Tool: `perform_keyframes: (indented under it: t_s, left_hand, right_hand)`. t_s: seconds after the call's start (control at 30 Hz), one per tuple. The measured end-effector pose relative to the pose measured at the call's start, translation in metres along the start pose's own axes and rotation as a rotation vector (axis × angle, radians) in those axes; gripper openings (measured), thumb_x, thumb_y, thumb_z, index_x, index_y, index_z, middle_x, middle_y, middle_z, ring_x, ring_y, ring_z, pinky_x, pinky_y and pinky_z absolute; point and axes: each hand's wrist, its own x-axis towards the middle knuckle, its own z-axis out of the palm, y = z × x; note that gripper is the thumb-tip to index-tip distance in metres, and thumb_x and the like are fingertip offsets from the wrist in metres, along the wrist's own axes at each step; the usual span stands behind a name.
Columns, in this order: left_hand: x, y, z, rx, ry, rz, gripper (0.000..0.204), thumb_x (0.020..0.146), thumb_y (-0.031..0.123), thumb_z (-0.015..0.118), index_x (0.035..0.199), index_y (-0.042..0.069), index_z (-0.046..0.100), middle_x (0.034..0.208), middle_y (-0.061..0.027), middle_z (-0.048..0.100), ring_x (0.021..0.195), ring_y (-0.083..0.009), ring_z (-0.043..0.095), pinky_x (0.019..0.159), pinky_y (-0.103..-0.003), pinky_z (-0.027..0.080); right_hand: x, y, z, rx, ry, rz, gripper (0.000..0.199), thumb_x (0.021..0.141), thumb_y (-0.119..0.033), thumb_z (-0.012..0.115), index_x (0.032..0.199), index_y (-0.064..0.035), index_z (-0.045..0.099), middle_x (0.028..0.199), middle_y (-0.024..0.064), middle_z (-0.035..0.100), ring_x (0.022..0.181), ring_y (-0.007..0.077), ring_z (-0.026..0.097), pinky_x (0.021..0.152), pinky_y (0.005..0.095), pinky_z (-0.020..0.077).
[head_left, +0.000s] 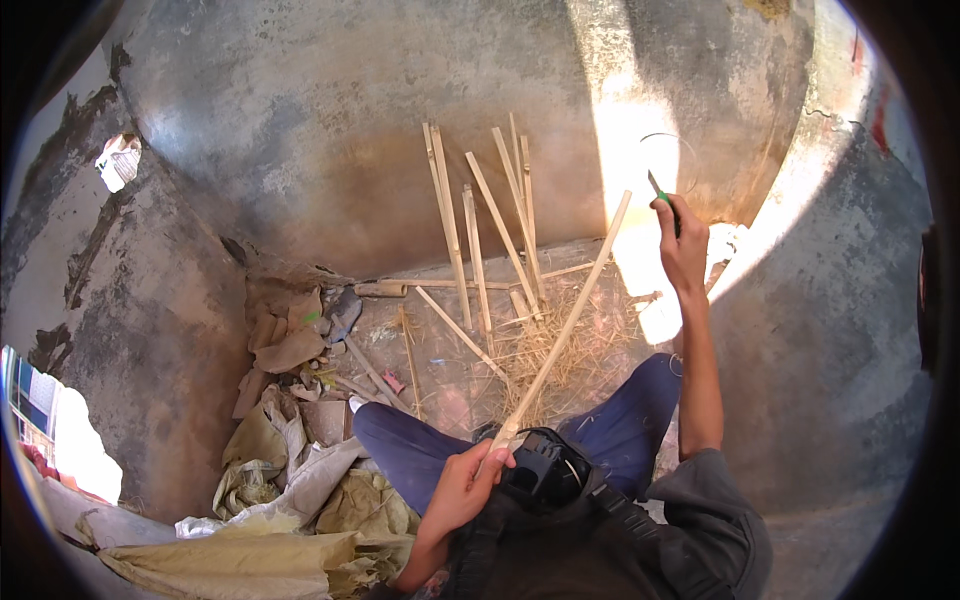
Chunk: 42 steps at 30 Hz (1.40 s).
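Note:
My left hand (pixel 465 487) is closed round the lower end of a long pale bamboo strip (pixel 570 320), close to my lap. The strip slants up and away to the right, its far end apart from my other hand. Raised at the right, my right hand (pixel 684 245) grips a knife (pixel 655 188) with a green handle, its blade pointing up and a little left. A thin curved shaving (pixel 672 136) shows near the blade against the bright wall. Beyond my legs, a heap of shavings (pixel 545 365) lies on the floor.
Several bamboo strips (pixel 446 215) lean on the far wall (pixel 380 90). Broken shards and rubble (pixel 290 345) fill the left corner. Crumpled sacks (pixel 270 545) lie beside my left leg. A wall (pixel 830 330) rises close on the right, and sunlight streaks the far wall.

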Motion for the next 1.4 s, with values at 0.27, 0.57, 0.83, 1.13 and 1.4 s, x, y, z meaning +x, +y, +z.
perform_keyframes:
  t_s: [0.27, 0.57, 0.83, 1.13, 1.4]
  left_hand:
    - [0.018, 0.008, -0.012, -0.185, 0.082, -0.079, 0.033, 0.117, 0.029, 0.054, 0.113, 0.002, 0.073, 0.075, 0.0061, 0.051, 0.066, -0.0021, 0.043, 0.059, -0.023, 0.035]
    - [0.030, 0.027, 0.002, -0.185, 0.119, 0.016, 0.038, 0.116, 0.025, 0.056, 0.140, 0.000, 0.069, 0.081, 0.0048, 0.054, 0.073, -0.0030, 0.043, 0.063, -0.023, 0.037]
    - [0.032, 0.044, 0.015, -0.001, 0.216, 0.165, 0.036, 0.109, 0.013, 0.066, 0.141, -0.004, 0.067, 0.106, -0.0180, 0.079, 0.096, -0.0132, 0.069, 0.088, -0.030, 0.055]
    - [0.032, 0.042, 0.020, 0.002, 0.270, 0.230, 0.034, 0.107, 0.011, 0.068, 0.135, -0.007, 0.070, 0.103, -0.0222, 0.079, 0.093, -0.0163, 0.074, 0.084, -0.032, 0.056]
    - [0.028, 0.042, 0.020, 0.032, 0.285, 0.237, 0.036, 0.110, 0.015, 0.065, 0.140, -0.005, 0.068, 0.095, -0.0088, 0.074, 0.084, -0.0090, 0.061, 0.074, -0.026, 0.049]
  right_hand:
    - [-0.070, -0.040, 0.006, 0.172, -0.318, -0.109, 0.028, 0.109, -0.023, 0.062, 0.115, 0.0028, 0.072, 0.090, 0.0164, 0.073, 0.072, 0.0276, 0.071, 0.071, 0.0387, 0.0539]
    - [-0.133, -0.095, 0.015, 0.164, -0.477, -0.503, 0.028, 0.099, -0.033, 0.077, 0.108, -0.0064, 0.072, 0.086, 0.0078, 0.069, 0.067, 0.0260, 0.071, 0.058, 0.0379, 0.0546]
    - [-0.134, -0.109, 0.010, 0.193, -0.462, -0.528, 0.029, 0.095, -0.032, 0.081, 0.103, -0.0057, 0.073, 0.078, 0.0060, 0.065, 0.063, 0.0255, 0.068, 0.055, 0.0367, 0.0523]
    - [-0.126, -0.108, 0.005, 0.135, -0.401, -0.564, 0.028, 0.095, -0.036, 0.080, 0.100, -0.0085, 0.075, 0.076, 0.0035, 0.066, 0.061, 0.0217, 0.068, 0.053, 0.0349, 0.0519]
    - [-0.110, -0.104, 0.007, 0.077, -0.339, -0.603, 0.029, 0.096, -0.037, 0.079, 0.099, -0.0086, 0.075, 0.074, 0.0031, 0.064, 0.059, 0.0215, 0.067, 0.052, 0.0348, 0.0510]
